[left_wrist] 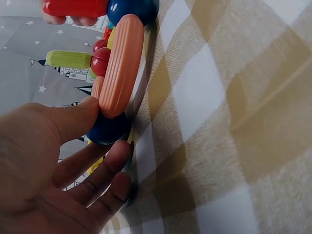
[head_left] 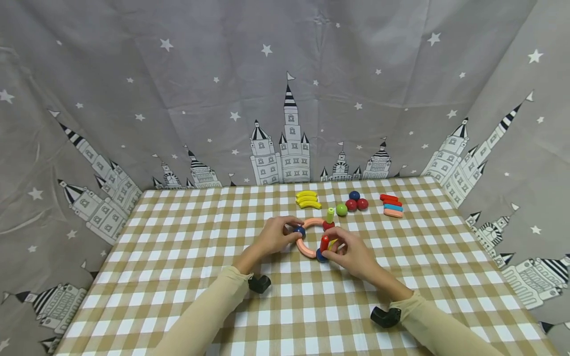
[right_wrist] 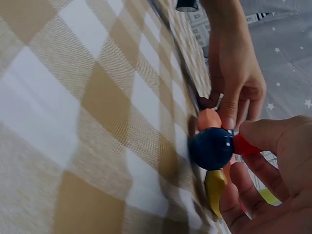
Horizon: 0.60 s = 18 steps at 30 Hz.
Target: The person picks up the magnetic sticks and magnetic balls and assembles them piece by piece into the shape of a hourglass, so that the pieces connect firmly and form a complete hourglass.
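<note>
A ring of curved salmon pieces (head_left: 304, 249), a yellow curved piece (right_wrist: 214, 187) and balls lies on the checked cloth. My left hand (head_left: 278, 235) holds the blue ball (left_wrist: 105, 130) at the ring's left side between thumb and fingers. At the ring's front, my right hand (head_left: 352, 252) pinches a red stick (head_left: 324, 244), which stands upright on another blue ball (right_wrist: 212, 148). A light green stick (head_left: 330, 214) rises from the red ball (head_left: 328, 225) at the ring's back right. The right hand partly hides the yellow piece in the head view.
Behind the ring lie several yellow curved pieces (head_left: 308, 200). Farther right are a green ball (head_left: 341, 209), two red balls (head_left: 362, 203) and a dark blue ball (head_left: 354, 196), then red, blue and salmon sticks (head_left: 393, 213). A grey castle-print curtain (head_left: 356, 99) hangs behind the table.
</note>
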Each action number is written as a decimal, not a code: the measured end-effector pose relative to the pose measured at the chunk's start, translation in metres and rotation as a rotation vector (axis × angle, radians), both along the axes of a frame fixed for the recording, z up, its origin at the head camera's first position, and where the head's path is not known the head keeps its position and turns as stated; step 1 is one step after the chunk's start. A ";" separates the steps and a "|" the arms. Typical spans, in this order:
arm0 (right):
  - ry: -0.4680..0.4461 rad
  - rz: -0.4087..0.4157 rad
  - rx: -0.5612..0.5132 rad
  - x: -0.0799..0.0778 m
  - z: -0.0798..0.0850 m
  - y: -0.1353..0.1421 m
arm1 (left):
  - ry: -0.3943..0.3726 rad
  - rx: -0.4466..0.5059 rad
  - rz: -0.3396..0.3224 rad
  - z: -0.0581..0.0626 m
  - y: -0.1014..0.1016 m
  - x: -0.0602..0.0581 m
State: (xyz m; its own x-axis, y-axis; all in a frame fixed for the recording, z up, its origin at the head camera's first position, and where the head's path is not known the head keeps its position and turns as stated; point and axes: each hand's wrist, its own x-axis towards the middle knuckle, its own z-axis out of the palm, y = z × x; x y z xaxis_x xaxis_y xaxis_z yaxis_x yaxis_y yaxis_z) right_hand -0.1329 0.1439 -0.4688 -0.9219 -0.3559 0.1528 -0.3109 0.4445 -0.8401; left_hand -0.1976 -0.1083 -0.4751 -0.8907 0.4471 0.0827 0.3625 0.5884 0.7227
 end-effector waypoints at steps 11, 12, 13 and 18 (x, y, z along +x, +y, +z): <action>-0.042 -0.048 0.087 0.002 -0.007 -0.002 | -0.022 -0.037 -0.036 0.002 -0.005 0.000; -0.027 -0.041 0.089 0.001 -0.007 0.000 | -0.025 -0.039 -0.036 0.002 -0.006 0.000; -0.013 -0.033 0.092 0.000 -0.007 0.002 | -0.027 -0.039 -0.038 0.002 -0.007 0.001; -0.008 0.004 0.092 -0.009 -0.003 0.014 | -0.016 -0.022 -0.054 -0.001 -0.010 0.008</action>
